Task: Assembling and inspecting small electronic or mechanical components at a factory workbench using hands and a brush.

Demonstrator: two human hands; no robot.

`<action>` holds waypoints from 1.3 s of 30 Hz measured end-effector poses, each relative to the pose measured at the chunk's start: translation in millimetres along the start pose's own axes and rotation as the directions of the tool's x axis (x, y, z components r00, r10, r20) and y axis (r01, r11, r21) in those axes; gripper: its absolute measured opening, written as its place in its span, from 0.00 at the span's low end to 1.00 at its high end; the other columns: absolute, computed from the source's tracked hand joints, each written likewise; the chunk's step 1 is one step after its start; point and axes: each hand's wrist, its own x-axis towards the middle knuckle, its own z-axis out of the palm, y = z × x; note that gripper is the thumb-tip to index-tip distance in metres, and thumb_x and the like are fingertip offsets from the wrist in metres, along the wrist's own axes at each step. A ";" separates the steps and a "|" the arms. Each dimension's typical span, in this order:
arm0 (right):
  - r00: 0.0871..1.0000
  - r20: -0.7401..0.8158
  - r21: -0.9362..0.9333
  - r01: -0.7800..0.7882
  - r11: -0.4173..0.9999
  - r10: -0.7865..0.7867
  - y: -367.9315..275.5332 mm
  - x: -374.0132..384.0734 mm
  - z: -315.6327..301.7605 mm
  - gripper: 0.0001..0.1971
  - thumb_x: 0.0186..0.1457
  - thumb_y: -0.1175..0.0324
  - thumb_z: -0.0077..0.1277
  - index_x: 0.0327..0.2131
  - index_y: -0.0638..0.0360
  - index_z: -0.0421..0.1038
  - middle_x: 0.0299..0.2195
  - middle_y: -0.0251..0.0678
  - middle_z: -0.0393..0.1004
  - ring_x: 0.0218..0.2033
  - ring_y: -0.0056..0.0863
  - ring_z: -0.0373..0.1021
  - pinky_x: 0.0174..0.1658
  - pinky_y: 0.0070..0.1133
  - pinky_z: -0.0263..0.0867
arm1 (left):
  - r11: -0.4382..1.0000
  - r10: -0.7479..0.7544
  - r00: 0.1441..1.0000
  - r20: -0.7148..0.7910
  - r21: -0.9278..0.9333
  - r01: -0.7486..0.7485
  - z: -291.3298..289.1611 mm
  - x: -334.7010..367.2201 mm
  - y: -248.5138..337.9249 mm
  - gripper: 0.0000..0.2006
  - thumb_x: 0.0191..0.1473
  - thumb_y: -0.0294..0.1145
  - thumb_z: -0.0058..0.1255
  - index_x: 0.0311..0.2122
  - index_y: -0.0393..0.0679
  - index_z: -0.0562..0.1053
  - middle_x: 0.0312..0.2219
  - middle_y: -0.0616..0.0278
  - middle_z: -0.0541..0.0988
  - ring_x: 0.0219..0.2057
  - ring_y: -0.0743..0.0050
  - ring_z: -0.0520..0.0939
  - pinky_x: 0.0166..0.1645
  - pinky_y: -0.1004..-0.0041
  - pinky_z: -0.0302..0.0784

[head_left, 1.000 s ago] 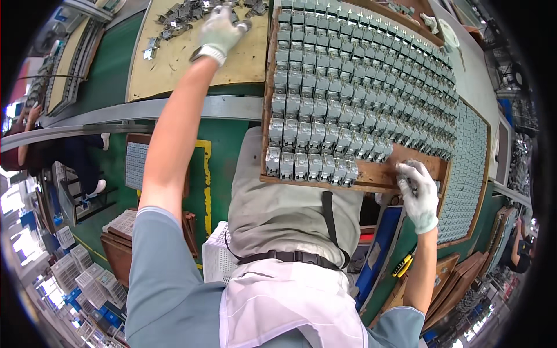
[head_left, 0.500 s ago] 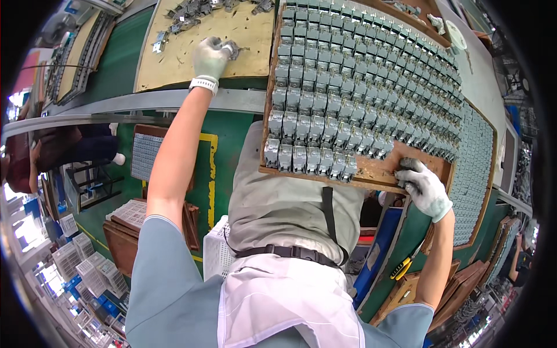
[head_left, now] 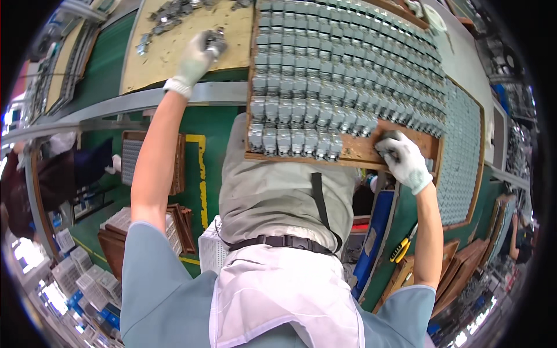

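My left hand [head_left: 196,55], in a pale work glove, is closed on a small grey metal part [head_left: 216,43] above the yellowish board. Several similar loose metal parts [head_left: 174,14] lie heaped at that board's far side. In front of me a wooden tray [head_left: 352,148] bears dense rows of grey, box-shaped metal parts [head_left: 313,87]. My gloved right hand [head_left: 403,161] is over the tray's near right corner, beside the bare stretch of wood. Its fingers are curled with darkened tips; whatever they hold, if anything, is hidden.
A second filled tray [head_left: 464,156] stands to the right. The yellowish board [head_left: 232,52] and a metal rail [head_left: 220,93] are at the left. Yellow-handled pliers [head_left: 400,250] hang lower right. Stacked trays [head_left: 110,249] and a white crate [head_left: 212,246] stand below; another person [head_left: 64,174] is far left.
My left hand has lifted the metal part slightly and turned it. My right hand has shifted inward over the tray's bare corner, its fingers more curled. The whole view has moved a little.
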 end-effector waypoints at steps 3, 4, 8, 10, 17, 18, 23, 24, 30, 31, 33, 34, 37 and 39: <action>1.000 0.008 -0.036 0.020 0.999 -0.019 -5.7 5.2 3.3 0.13 0.47 0.81 0.54 0.38 0.57 0.77 0.37 0.42 0.72 0.40 0.45 0.72 0.41 0.31 0.69 | 0.447 -0.201 0.978 -0.054 -0.893 0.042 2.4 -29.3 24.5 0.19 0.56 0.32 0.47 0.52 0.34 0.70 0.48 0.47 0.78 0.48 0.48 0.80 0.49 0.62 0.77; 0.998 -0.019 -0.042 0.062 0.997 -0.063 -2.1 4.5 9.5 0.13 0.47 0.81 0.54 0.38 0.57 0.77 0.36 0.42 0.72 0.39 0.45 0.71 0.41 0.31 0.69 | 0.253 -0.215 0.977 -0.007 -0.966 0.049 4.3 -38.8 32.4 0.18 0.59 0.30 0.45 0.52 0.32 0.68 0.47 0.47 0.78 0.47 0.51 0.81 0.49 0.63 0.77; 0.998 -0.066 0.191 -0.002 0.982 0.015 -7.8 0.9 3.5 0.12 0.49 0.81 0.54 0.39 0.62 0.76 0.37 0.40 0.74 0.37 0.36 0.72 0.42 0.27 0.69 | -0.075 -0.194 0.972 0.131 -0.990 0.119 0.8 -64.1 70.8 0.19 0.61 0.27 0.44 0.55 0.29 0.64 0.43 0.51 0.79 0.43 0.61 0.81 0.49 0.69 0.76; 0.990 -0.080 0.414 -0.071 0.908 0.113 -17.8 -4.9 -1.8 0.11 0.49 0.80 0.56 0.39 0.64 0.75 0.36 0.33 0.74 0.38 0.26 0.72 0.42 0.24 0.69 | 0.266 -0.093 0.995 0.045 -0.962 0.068 -21.3 -80.3 120.3 0.19 0.59 0.28 0.51 0.54 0.30 0.66 0.40 0.53 0.78 0.41 0.67 0.80 0.48 0.70 0.76; 0.927 -0.042 0.917 -0.112 0.383 0.373 -81.5 -5.2 7.0 0.18 0.45 0.71 0.69 0.39 0.62 0.73 0.36 0.27 0.75 0.35 0.16 0.70 0.42 0.18 0.69 | 0.374 0.140 0.936 0.322 -0.893 0.251 -9.2 -132.3 208.9 0.28 0.44 0.24 0.61 0.52 0.25 0.69 0.37 0.56 0.79 0.38 0.74 0.80 0.49 0.75 0.78; 0.935 -0.088 0.947 -0.028 0.319 0.344 -87.8 -2.7 11.4 0.22 0.45 0.68 0.70 0.43 0.63 0.74 0.40 0.30 0.75 0.39 0.19 0.72 0.44 0.19 0.69 | 0.513 0.112 0.923 0.368 -0.817 0.263 -6.4 -133.7 217.3 0.27 0.44 0.23 0.61 0.51 0.25 0.69 0.37 0.56 0.80 0.38 0.75 0.80 0.49 0.74 0.78; 0.975 -0.172 0.955 0.130 0.268 0.139 -104.7 1.3 23.8 0.24 0.48 0.68 0.67 0.49 0.65 0.75 0.46 0.39 0.75 0.47 0.26 0.73 0.48 0.21 0.70 | 0.640 0.090 0.927 0.363 -0.735 0.226 20.6 -139.1 231.7 0.25 0.43 0.22 0.60 0.50 0.28 0.72 0.34 0.49 0.82 0.34 0.69 0.83 0.43 0.72 0.78; 0.959 -0.277 0.855 0.222 0.469 0.052 -104.4 2.7 25.8 0.19 0.51 0.70 0.64 0.47 0.64 0.77 0.44 0.38 0.76 0.46 0.27 0.74 0.47 0.21 0.71 | 0.754 0.124 0.929 0.349 -0.642 0.141 21.5 -138.4 232.8 0.25 0.42 0.22 0.60 0.49 0.28 0.72 0.32 0.47 0.82 0.32 0.66 0.84 0.41 0.71 0.78; 0.960 -0.250 0.702 0.091 0.706 0.124 -111.4 4.0 21.9 0.15 0.44 0.75 0.65 0.40 0.62 0.81 0.38 0.35 0.76 0.36 0.20 0.72 0.36 0.19 0.66 | 0.871 0.090 0.930 0.356 -0.481 0.100 17.2 -131.4 244.6 0.22 0.37 0.25 0.59 0.43 0.33 0.76 0.25 0.45 0.79 0.27 0.48 0.82 0.35 0.64 0.77; 0.959 -0.277 0.619 0.127 0.775 0.064 -109.6 5.3 21.7 0.14 0.44 0.75 0.66 0.38 0.62 0.80 0.37 0.36 0.76 0.34 0.21 0.72 0.34 0.19 0.67 | 0.887 0.129 0.914 0.384 -0.456 0.067 16.1 -128.6 243.9 0.20 0.37 0.26 0.59 0.41 0.33 0.76 0.24 0.45 0.78 0.27 0.46 0.82 0.34 0.63 0.77; 0.959 -0.285 0.530 0.163 0.832 -0.007 -110.4 5.0 22.1 0.10 0.44 0.74 0.66 0.33 0.62 0.79 0.33 0.38 0.76 0.29 0.24 0.73 0.30 0.19 0.67 | 0.895 0.216 0.912 0.347 -0.445 -0.042 20.6 -129.6 237.4 0.14 0.37 0.27 0.57 0.34 0.34 0.76 0.23 0.43 0.77 0.28 0.42 0.80 0.34 0.58 0.75; 0.961 -0.278 0.533 0.159 0.831 -0.006 -112.8 3.5 21.9 0.10 0.44 0.74 0.66 0.33 0.62 0.79 0.33 0.38 0.76 0.29 0.24 0.73 0.30 0.19 0.67 | 0.895 0.210 0.912 0.351 -0.445 -0.035 19.6 -127.3 235.4 0.14 0.37 0.27 0.57 0.34 0.34 0.76 0.23 0.43 0.77 0.28 0.42 0.80 0.34 0.58 0.75; 0.972 -0.235 0.446 0.129 0.886 -0.023 -115.6 -0.2 25.5 0.10 0.43 0.74 0.66 0.32 0.62 0.79 0.32 0.38 0.75 0.29 0.25 0.74 0.30 0.20 0.68 | 0.905 0.330 0.815 0.476 -0.405 -0.130 17.1 -117.5 227.7 0.11 0.37 0.27 0.56 0.30 0.35 0.76 0.22 0.43 0.77 0.28 0.41 0.80 0.35 0.56 0.75; 0.949 -0.308 0.427 0.197 0.883 -0.063 -109.2 -2.5 32.1 0.16 0.44 0.68 0.69 0.36 0.64 0.78 0.35 0.38 0.75 0.33 0.26 0.75 0.33 0.22 0.70 | 0.903 0.333 0.813 0.478 -0.411 -0.128 15.9 -113.2 230.7 0.11 0.37 0.27 0.56 0.30 0.35 0.76 0.21 0.44 0.77 0.28 0.41 0.80 0.35 0.57 0.76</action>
